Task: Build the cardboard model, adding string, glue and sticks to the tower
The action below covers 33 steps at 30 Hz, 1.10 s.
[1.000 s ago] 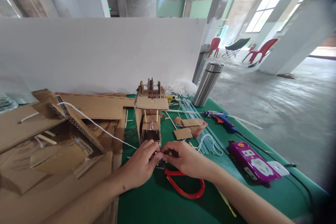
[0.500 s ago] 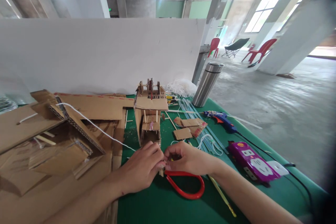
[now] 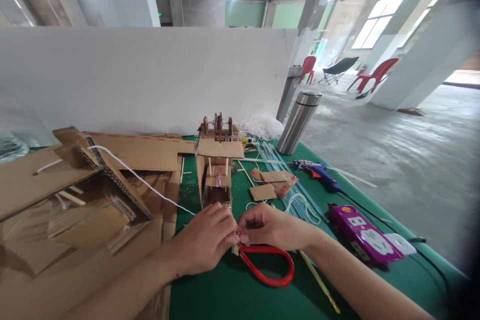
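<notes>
Left hand (image 3: 202, 237) and right hand (image 3: 275, 227), fingertips pinched close, on what, can't tell! One cord (image 3: 138, 178) meets left hand's far side; one red handle (image 3: 275, 281) nearer, right.

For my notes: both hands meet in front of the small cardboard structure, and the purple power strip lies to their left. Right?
Wrong side: the head view shows the purple power strip lying to their right. The left hand and right hand meet in front of the small cardboard structure.
</notes>
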Each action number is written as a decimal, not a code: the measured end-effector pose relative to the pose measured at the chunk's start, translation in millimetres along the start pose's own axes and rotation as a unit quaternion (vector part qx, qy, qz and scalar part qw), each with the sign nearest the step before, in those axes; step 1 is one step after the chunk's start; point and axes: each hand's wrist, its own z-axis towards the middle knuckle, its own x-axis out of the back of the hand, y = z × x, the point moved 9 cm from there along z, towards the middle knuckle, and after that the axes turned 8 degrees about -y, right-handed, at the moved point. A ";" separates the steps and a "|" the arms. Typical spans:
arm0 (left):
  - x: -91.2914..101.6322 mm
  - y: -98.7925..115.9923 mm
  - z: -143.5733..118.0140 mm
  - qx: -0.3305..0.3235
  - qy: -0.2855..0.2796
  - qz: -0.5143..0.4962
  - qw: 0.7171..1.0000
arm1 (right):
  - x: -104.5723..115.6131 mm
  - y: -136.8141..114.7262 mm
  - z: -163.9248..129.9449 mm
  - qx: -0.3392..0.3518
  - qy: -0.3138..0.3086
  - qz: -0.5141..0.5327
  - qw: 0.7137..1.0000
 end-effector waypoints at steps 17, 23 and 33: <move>-0.7 -7.5 1.7 0.044 0.004 -0.008 0.999 | 6.3 -15.0 -6.8 -0.003 0.103 -0.139 0.985; -3.4 0.4 3.1 0.017 0.002 0.060 0.998 | 5.8 -11.1 -3.9 0.006 0.063 -0.110 0.992; -7.0 8.6 1.4 -0.023 0.022 0.127 0.991 | 2.0 -10.8 -6.1 0.006 0.024 -0.149 0.988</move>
